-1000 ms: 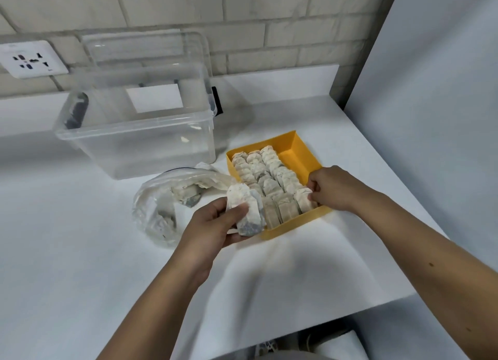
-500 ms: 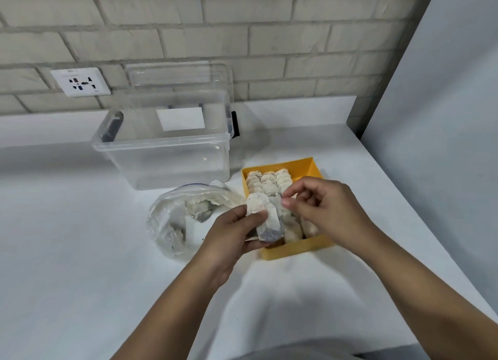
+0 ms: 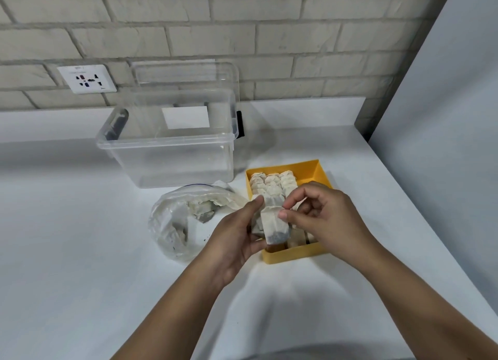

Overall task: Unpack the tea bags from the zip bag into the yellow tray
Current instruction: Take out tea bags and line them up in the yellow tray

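While my left hand point(image 3: 237, 241) grips a small stack and my right hand point(image 3: 320, 219) pinches the front tea bag point(image 3: 275, 225), the yellow tray point(image 3: 296, 253) looks mostly filled; a few, I think, remain in the zip bag point(image 3: 183, 222) to its left.

right hand point(image 3: 327, 219) off the tray row, now pinching a tea bag point(image 3: 275, 226) from left hand point(image 3: 238, 235)

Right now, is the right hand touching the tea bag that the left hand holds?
Touching. The head view shows the right hand's thumb and forefinger pressed on the top edge of the tea bag, with no gap, while the left hand grips it from the side.
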The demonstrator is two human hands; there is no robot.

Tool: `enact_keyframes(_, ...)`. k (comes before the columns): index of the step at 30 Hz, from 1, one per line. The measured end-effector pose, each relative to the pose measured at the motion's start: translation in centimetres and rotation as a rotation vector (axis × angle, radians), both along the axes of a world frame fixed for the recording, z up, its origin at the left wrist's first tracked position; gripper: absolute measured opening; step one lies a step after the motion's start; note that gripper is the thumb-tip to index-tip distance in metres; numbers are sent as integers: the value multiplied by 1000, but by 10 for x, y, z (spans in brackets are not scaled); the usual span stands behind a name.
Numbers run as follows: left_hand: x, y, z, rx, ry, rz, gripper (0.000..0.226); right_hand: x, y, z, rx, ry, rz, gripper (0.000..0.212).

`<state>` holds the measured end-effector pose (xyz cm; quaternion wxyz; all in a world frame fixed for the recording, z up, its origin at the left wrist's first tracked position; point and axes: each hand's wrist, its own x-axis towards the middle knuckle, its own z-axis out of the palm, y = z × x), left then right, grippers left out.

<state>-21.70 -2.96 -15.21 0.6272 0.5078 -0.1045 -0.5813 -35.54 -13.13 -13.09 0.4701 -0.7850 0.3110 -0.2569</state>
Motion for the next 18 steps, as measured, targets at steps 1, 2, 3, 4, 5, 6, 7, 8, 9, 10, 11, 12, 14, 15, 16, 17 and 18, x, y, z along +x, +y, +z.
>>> enact_keyframes(1,-1,-1,-1,7,-8,-4,30,-2,0,2,79,-29,29,13)
enact_keyframes(2,-2,-1,-2,11,-14,-7,28,-4,-1,4,156,-71,60,12)
enact_keyframes(3,-2,-2,-3,13,-18,-5,25,-6,-4,7,204,-115,80,12)
enact_keyframes(4,-2,-4,-4,20,-15,5,23,-8,-10,12,215,-151,76,12)
enact_keyframes(5,-2,-5,-4,30,-7,20,21,-11,-17,18,202,-177,57,12)
enact_keyframes(6,-2,-7,-4,37,3,31,20,-14,-26,25,178,-197,26,11)
enact_keyframes(7,-1,-8,-3,38,11,37,20,-17,-37,31,147,-202,-10,10)
enact_keyframes(8,0,-9,-2,36,15,42,19,-20,-48,37,103,-184,-40,12)
enact_keyframes(9,1,-10,-2,33,19,46,19,-22,-61,38,43,-135,-69,17)
enact_keyframes(10,3,-11,-1,30,18,50,19,-22,-72,37,-30,-57,-93,21)
enact_keyframes(11,4,-11,-1,28,11,54,19,-20,-83,32,-112,39,-115,23)
enact_keyframes(12,4,-11,-1,24,1,52,18,-17,-93,26,-192,138,-131,20)
enact_keyframes(14,5,-10,-1,18,-22,48,15,-6,-105,9,-324,304,-138,15)
enact_keyframes(15,5,-10,-1,16,-30,43,15,-1,-109,0,-382,372,-136,14)
enact_keyframes(16,5,-11,-2,14,-37,37,14,5,-112,-9,-446,434,-133,14)
enact_keyframes(17,5,-11,-2,12,-40,32,15,10,-114,-18,-511,492,-132,15)
enact_keyframes(18,6,-11,-2,13,-41,30,15,15,-116,-25,-570,545,-132,16)
